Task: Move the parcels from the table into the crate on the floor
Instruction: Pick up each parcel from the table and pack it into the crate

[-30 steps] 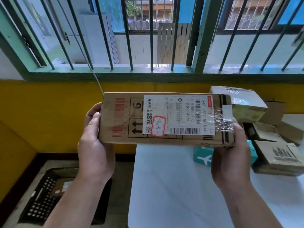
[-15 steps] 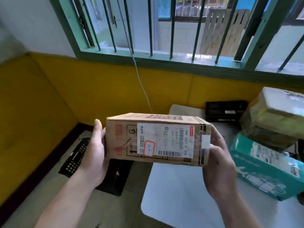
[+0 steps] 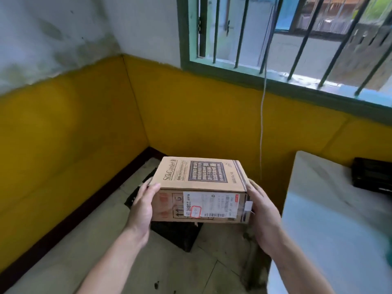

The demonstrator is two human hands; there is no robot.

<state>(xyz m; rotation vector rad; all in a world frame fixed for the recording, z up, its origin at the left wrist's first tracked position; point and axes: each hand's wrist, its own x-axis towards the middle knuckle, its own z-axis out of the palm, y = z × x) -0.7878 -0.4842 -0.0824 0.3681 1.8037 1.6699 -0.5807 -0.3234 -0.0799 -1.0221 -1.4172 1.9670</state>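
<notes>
A brown cardboard parcel with a white shipping label on its near side is held level between both hands. My left hand grips its left end and my right hand grips its right end. The parcel hangs over the floor, left of the table, directly above the black plastic crate. Most of the crate is hidden under the parcel; only its near corner and a strip of its left rim show.
The white table fills the lower right, with a black object at its far edge. Yellow walls meet in a corner at the left. A thin white cable hangs from the barred window down the wall.
Both hands have carried the parcel left off the table and lowered it over the crate. Its top face now shows. The view has swung left, so the other parcels have left the frame.
</notes>
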